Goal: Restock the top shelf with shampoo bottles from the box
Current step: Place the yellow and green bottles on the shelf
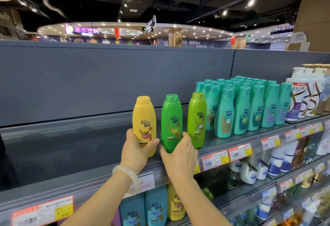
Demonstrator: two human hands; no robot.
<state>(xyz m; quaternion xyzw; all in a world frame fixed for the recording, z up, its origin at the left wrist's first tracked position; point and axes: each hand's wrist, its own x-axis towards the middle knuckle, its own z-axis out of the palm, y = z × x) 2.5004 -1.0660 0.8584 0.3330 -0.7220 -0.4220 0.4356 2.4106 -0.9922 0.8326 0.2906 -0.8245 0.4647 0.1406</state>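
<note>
My left hand (138,150) grips the lower part of a yellow shampoo bottle (144,116), upright at the front of the grey top shelf (71,147). Just to its right my right hand (177,152) grips the base of a dark green shampoo bottle (171,118), also upright. A lighter green shampoo bottle (197,116) stands free on the shelf beside it. The box is not in view.
A dense block of teal bottles (246,106) fills the shelf to the right, then white pump bottles (303,97). Left of my hands the shelf is bare. Price tags (226,156) line the front rail. Lower shelves (250,181) hold more bottles.
</note>
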